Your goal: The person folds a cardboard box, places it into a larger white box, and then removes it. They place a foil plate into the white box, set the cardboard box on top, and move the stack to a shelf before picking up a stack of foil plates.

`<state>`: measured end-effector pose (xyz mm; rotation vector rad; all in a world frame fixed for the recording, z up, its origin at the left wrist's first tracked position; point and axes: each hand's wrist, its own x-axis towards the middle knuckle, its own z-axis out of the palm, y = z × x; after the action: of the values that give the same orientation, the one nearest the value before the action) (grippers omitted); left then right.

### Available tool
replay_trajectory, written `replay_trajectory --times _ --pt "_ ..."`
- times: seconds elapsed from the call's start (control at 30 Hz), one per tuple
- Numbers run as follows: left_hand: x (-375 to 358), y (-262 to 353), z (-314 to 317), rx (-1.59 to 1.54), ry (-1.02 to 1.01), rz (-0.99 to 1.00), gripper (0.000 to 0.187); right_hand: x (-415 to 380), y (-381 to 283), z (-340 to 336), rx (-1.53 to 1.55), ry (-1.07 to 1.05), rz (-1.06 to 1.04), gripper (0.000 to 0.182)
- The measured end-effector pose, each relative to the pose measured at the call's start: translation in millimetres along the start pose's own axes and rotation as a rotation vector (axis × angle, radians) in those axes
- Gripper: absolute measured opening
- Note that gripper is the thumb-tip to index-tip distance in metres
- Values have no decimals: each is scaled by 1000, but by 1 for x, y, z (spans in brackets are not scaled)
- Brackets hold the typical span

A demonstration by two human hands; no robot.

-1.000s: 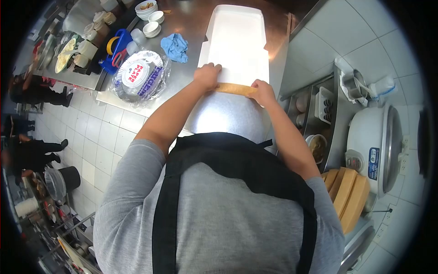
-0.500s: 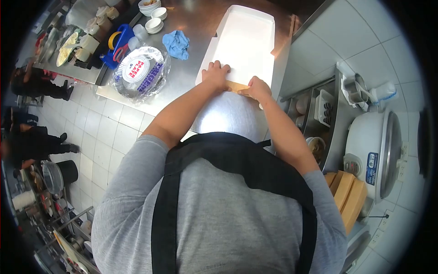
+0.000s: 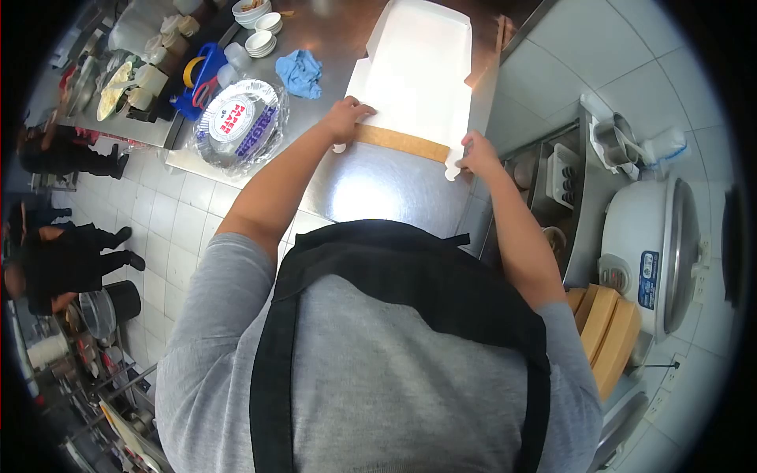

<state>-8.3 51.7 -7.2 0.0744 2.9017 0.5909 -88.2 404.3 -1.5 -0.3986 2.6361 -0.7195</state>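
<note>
A commercial kitchen. A metal-topped bench [image 3: 386,189] is carrying stacked white bowls [image 3: 260,44] and a wrapped pack of paper plates [image 3: 236,126]; a second bench [image 3: 160,134] is holding many food containers [image 3: 163,54]. Beside the white-tiled wall [image 3: 654,39], a large white cooker [image 3: 631,236] is standing near metal pots [image 3: 613,146]. The worker is wearing a black apron [image 3: 378,244], while people in dark clothing [image 3: 67,246] are standing across the tiled floor [image 3: 169,229].

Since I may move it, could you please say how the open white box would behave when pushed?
The white box is probably light, looking thin-walled; its narrow brown front strip may flex; it could slide on the shiny table.
</note>
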Motion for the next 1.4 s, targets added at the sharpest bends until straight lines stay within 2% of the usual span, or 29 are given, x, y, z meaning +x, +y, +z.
replay_trajectory --times 0.03,0.1,0.13,0.23,0.27,0.3,0.4,0.47,0.57,0.6,0.67,0.8,0.9,0.97,1.07,1.2,1.3,1.4 --pt "2 2 -4 30 -3 13 71 -6 12 -4 73 35 -58 44" --pt "-3 18 -18 -22 -55 -138 71 -24 31 -11 211 101 -178 46" --pt "-9 32 -24 -49 -84 -213 71 -38 29 -16 136 117 -254 46" --pt "-28 82 -19 208 118 -126 68 -71 12 -21 -31 165 -445 50" --pt "-26 89 -4 203 160 -22 62 -75 4 -18 -50 182 -489 51" --pt "-31 105 -3 147 117 30 59 -78 -4 -13 -68 196 -534 52" --pt "-31 121 5 -118 87 37 33 -75 -31 -1 -95 191 -602 44" --pt "-14 107 28 -267 52 -27 18 -67 -36 9 -144 240 -694 28" --pt "-12 104 34 -388 66 -8 10 -61 -44 16 -147 306 -787 13" --pt "-15 107 31 -337 104 -7 10 -60 -46 18 -139 329 -807 10" --pt "-23 114 29 -236 175 -1 10 -58 -49 22 -124 378 -778 10" --pt "-20 113 26 -223 56 -13 13 -57 -50 36 -8 440 -612 12" --pt "-16 112 26 -204 -49 -26 17 -56 -50 45 119 387 -481 14" --pt "-18 113 26 -208 -81 -28 17 -57 -50 51 144 422 -496 14" --pt "-20 105 45 -134 84 64 16 -56 -51 55 112 485 -564 15" --pt "-21 106 33 -198 -55 37 15 -55 -58 58 194 499 -592 16" --pt "-24 108 27 -229 -119 25 17 -53 -60 56 154 408 -580 15" --pt "-28 106 29 -210 -85 35 18 -51 -56 54 296 246 -353 15"
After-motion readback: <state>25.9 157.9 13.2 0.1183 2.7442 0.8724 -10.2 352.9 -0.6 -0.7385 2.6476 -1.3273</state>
